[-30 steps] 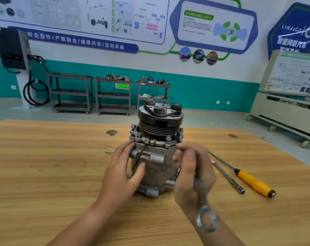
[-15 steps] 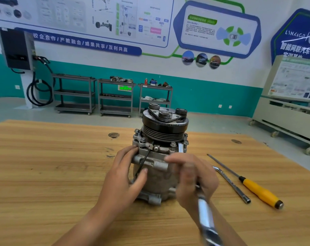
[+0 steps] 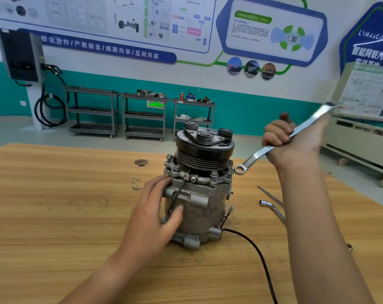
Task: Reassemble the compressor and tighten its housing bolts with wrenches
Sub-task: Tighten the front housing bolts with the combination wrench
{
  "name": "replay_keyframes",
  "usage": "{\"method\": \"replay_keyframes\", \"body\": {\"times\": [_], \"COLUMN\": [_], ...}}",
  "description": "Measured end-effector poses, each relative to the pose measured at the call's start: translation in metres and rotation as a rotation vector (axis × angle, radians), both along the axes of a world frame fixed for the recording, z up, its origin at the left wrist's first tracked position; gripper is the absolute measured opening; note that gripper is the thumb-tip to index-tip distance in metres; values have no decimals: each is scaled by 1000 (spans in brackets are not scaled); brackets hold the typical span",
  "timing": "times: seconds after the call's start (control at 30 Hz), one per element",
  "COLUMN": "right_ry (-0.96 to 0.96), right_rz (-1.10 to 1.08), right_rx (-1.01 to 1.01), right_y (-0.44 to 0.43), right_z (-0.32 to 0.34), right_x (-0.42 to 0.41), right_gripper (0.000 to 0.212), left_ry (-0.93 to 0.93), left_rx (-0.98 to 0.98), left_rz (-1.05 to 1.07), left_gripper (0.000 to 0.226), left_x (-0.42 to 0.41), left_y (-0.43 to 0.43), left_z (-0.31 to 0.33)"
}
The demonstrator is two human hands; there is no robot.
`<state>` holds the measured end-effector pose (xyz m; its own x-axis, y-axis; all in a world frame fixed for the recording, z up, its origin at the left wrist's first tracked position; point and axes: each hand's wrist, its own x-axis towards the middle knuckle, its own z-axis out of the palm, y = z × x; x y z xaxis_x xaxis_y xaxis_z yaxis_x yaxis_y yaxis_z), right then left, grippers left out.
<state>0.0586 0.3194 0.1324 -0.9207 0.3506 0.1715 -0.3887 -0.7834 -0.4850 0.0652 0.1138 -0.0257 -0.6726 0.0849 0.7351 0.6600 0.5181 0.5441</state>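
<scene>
A grey metal compressor [image 3: 199, 202] stands upright on the wooden table [image 3: 65, 205], its black pulley [image 3: 204, 150] on top. Several housing bolts [image 3: 214, 174] ring the flange below the pulley. My left hand [image 3: 157, 213] holds the compressor body from the left, thumb across the front and fingers on the flange. My right hand [image 3: 289, 143] is raised to the right of the pulley and grips a silver ring wrench [image 3: 274, 148] at its middle. The wrench's lower ring end [image 3: 240, 170] hangs just beside the flange's right edge.
A bent socket wrench [image 3: 271, 208] and a thin screwdriver shaft [image 3: 270, 196] lie on the table to the right, partly hidden by my right forearm. A black cable [image 3: 258, 257] runs from the compressor base toward the front edge. Shelving carts [image 3: 142, 115] stand on the floor beyond.
My right hand has lifted away from the compressor's front up and to the right, swinging the wrench round so its ring end points at the flange. The left hand has stayed on the body.
</scene>
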Motion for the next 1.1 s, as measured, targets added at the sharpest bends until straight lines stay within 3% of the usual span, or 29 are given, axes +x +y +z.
{"method": "replay_keyframes", "body": {"times": [0.2,0.43,0.6,0.87,1.0,1.1], "right_ry": [-121,-303,-303,-146,74,268], "right_rz": [118,276,311,-281,-592,-730], "right_rx": [-119,-14,-136,-170,-50,169], "right_y": [4,-4,0,5,-18,-37], "right_z": [-15,-21,-32,-53,-69,-86], "right_x": [-43,-77,-75,-18,20,39], "right_gripper": [62,54,49,21,19,20], "left_ry": [-1,-4,-2,-27,-35,-60], "left_rx": [6,12,26,5,-16,-17], "left_rz": [3,-2,8,41,40,42], "left_gripper": [49,48,49,60,62,64], "left_x": [0,1,1,2,2,2], "left_y": [0,0,1,5,5,6], "left_z": [0,1,1,-5,-5,-5]}}
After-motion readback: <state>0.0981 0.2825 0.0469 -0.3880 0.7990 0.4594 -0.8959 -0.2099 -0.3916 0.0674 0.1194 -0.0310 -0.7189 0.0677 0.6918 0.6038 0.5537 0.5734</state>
